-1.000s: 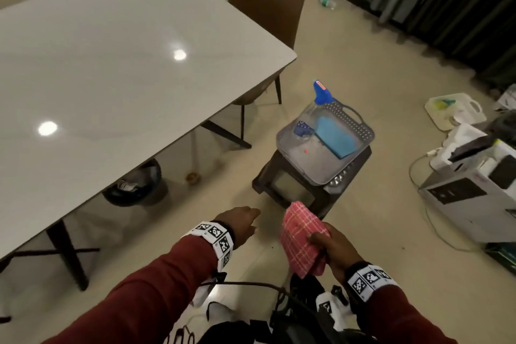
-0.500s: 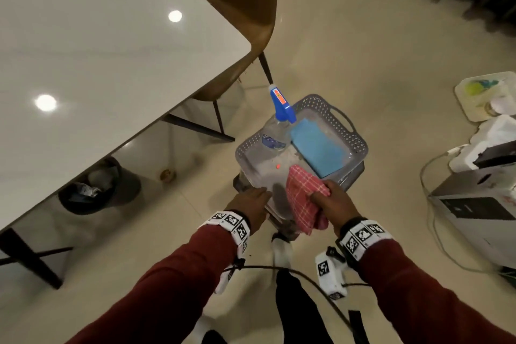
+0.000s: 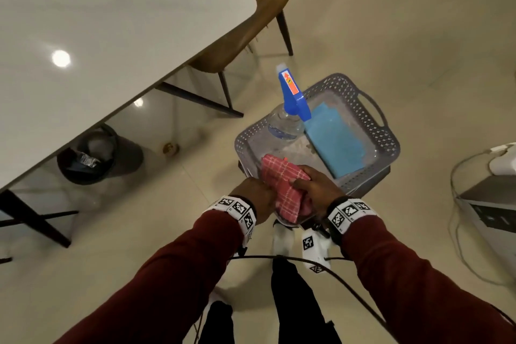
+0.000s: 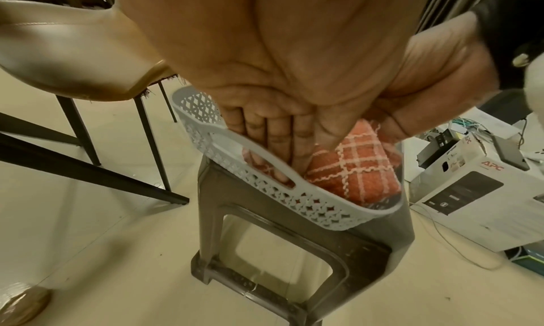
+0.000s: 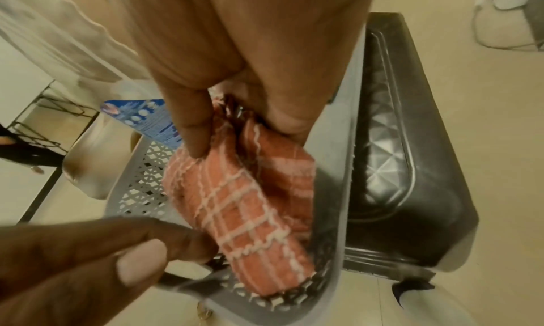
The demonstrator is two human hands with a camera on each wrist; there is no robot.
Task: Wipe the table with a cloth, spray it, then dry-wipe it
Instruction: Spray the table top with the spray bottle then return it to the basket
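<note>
A red checked cloth (image 3: 282, 184) lies folded in the near end of a grey perforated basket (image 3: 388, 145). My right hand (image 3: 310, 184) grips the cloth's top, thumb and fingers pinching it (image 5: 235, 140). The straight fingers (image 4: 273, 142) of my left hand (image 3: 265, 194) reach down inside the basket wall and touch the cloth's (image 4: 359, 168) side. A spray bottle (image 3: 293, 98) with a blue trigger head stands at the basket's far left. A folded blue cloth (image 3: 332, 139) lies flat along the right side. The white table (image 3: 111, 36) is at the upper left.
The basket sits on a dark plastic stool (image 4: 294, 238). A brown chair (image 3: 259, 8) stands at the table's corner and a black bin (image 3: 95, 156) under the table. White equipment boxes (image 4: 471, 191) and cables lie on the floor to the right.
I have stepped up to the basket. My right hand has lowered the red cloth from in front of me into the basket's near end, and my left hand has come in against it.
</note>
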